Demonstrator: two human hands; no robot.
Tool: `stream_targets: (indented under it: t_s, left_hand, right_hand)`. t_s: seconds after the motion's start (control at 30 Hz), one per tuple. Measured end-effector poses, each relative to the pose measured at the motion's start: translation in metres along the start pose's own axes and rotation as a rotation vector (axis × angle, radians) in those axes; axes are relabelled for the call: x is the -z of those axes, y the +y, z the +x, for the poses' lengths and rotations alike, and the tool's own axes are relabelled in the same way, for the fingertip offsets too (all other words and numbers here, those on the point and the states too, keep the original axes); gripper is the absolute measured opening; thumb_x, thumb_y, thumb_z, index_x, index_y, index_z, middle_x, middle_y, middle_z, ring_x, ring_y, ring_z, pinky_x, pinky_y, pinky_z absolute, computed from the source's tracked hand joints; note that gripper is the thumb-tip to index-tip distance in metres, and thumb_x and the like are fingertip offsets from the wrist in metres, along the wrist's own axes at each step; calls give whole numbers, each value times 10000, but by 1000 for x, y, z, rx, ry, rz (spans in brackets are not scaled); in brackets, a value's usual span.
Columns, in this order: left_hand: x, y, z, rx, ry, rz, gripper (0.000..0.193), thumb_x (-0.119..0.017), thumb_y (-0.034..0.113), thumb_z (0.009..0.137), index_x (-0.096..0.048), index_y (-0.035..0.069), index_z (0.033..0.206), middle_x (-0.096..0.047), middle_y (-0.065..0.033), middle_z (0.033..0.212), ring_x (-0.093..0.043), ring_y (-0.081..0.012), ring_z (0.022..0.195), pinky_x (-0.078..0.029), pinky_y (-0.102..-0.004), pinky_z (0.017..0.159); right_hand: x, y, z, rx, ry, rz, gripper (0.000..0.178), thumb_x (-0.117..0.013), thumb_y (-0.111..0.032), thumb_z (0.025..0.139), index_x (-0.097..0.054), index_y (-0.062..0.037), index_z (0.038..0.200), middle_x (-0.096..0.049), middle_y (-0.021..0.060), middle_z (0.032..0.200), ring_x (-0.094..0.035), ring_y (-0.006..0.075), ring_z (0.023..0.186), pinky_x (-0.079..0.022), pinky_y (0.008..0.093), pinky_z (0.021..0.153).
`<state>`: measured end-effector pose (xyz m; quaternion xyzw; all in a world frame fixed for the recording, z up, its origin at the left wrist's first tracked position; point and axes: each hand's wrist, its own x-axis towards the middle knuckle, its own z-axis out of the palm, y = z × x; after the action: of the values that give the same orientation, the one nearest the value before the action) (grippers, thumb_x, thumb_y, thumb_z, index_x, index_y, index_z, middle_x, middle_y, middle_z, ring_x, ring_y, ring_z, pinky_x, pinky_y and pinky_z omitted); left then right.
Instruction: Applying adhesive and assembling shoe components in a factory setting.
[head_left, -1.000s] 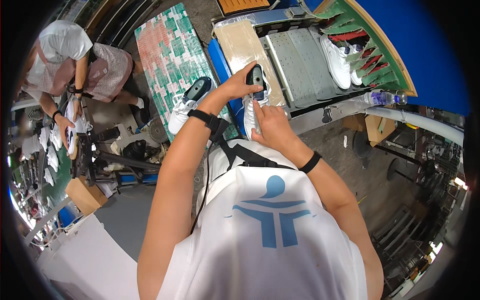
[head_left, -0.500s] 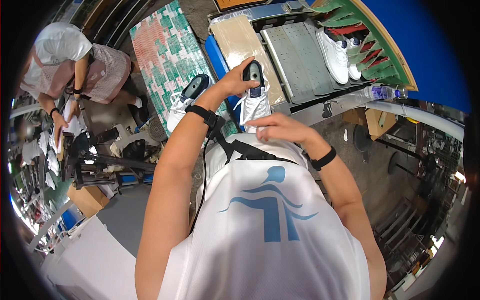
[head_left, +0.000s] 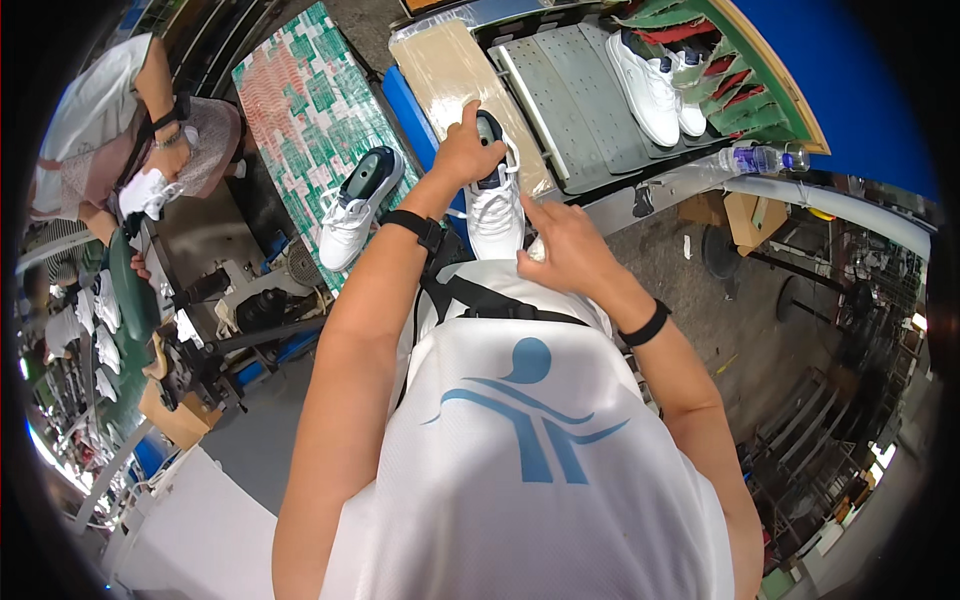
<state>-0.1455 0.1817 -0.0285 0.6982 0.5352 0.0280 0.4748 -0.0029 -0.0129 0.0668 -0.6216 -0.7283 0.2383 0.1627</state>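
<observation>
A white lace-up sneaker (head_left: 493, 221) with a dark collar stands toe toward me, a grey-green last in its opening. My left hand (head_left: 468, 152) is closed around its heel and collar, index finger stretched along the far side. Beside the toe is my right hand (head_left: 575, 245), thumb and fingers bent round a small pale piece that I cannot make out clearly. To the left, a second white sneaker (head_left: 346, 234), also with a last inside, rests on the patterned table (head_left: 300, 110).
A tan wrapped board (head_left: 440, 65) and grey perforated plates (head_left: 570, 100) lie ahead. Two white sneakers (head_left: 645, 95) stand by a green-flapped opening (head_left: 745, 110). A plastic bottle (head_left: 765, 158) lies on the ledge. At left, a co-worker (head_left: 110, 130) handles a white shoe.
My right hand has moved from across the sneaker's toe to its right side. My left hand has shifted on the collar. The co-worker has bent and changed hand positions.
</observation>
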Motion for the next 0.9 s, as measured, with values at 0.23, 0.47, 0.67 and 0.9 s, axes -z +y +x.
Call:
stream_targets:
  t_s: [0.23, 0.47, 0.67, 0.9]
  left_hand:
    - [3, -19, 1, -21, 60, -34, 968, -732, 349, 844, -286, 100, 1666, -648, -377, 1297, -699, -464, 1163, -557, -468, 996]
    - [2, -4, 3, -12, -15, -24, 1003, -726, 388, 854, -222, 184, 1697, -553, -355, 1405, -671, -493, 1193, -540, -480, 1052]
    - [-5, -11, 7, -37, 48, 12, 1011, -730, 401, 840, -232, 193, 1695, -558, -350, 1398, -664, -490, 1211, -546, -478, 1041]
    - [5, 0, -3, -15, 14, -22, 1002, -730, 386, 844, -244, 169, 1693, -562, -345, 1372, -681, -476, 1145, -555, -468, 1003]
  right_hand:
    - [11, -26, -15, -51, -82, 163, 725, -772, -346, 828, -628, 132, 1354, -709, 286, 1013, -691, 444, 972, -549, 496, 896]
    - [9, -9, -4, -87, -58, 314, 684, -743, -291, 852, -610, 118, 1385, -696, 276, 952, -691, 456, 917, -559, 503, 854]
    - [-19, 36, 22, -14, 43, 44, 664, -754, -332, 778, -662, 128, 1248, -718, 262, 905, -713, 436, 863, -567, 528, 812]
    - [56, -7, -41, -118, -186, 256, 688, -756, -319, 823, -635, 134, 1327, -719, 300, 1013, -703, 461, 968, -563, 504, 851]
